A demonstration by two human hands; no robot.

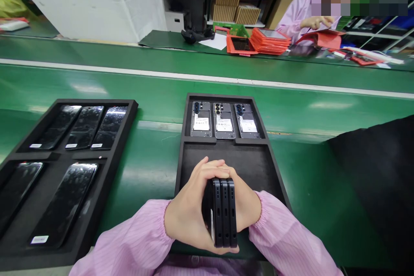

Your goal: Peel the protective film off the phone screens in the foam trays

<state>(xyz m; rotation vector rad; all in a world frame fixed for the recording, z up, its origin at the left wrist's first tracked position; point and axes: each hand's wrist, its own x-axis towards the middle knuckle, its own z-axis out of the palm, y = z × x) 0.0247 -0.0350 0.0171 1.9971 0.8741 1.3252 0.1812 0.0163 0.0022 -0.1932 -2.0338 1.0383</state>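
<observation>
Three black smartphones (pixel 225 213) stand on edge, pressed together in a stack, with their port ends facing me. My left hand (pixel 190 207) wraps round the stack from the left, its thumb under the lower edge and its fingers over the top. From the right my right hand (pixel 247 202) closes on the same stack; part of it is hidden behind the phones. Both hands are above the near compartment of a black foam tray (pixel 273 164). In that tray's far compartment lie three open-backed phones (pixel 224 123) with camera modules and white labels showing.
A second black tray (pixel 121 146) at left holds several phones (pixel 66 202), dark glass up. Both trays rest on a green conveyor surface (pixel 152 159). A dark panel (pixel 378 181) stands at right. Across the line, a person (pixel 296 13) handles red cases near a red stack (pixel 271 43).
</observation>
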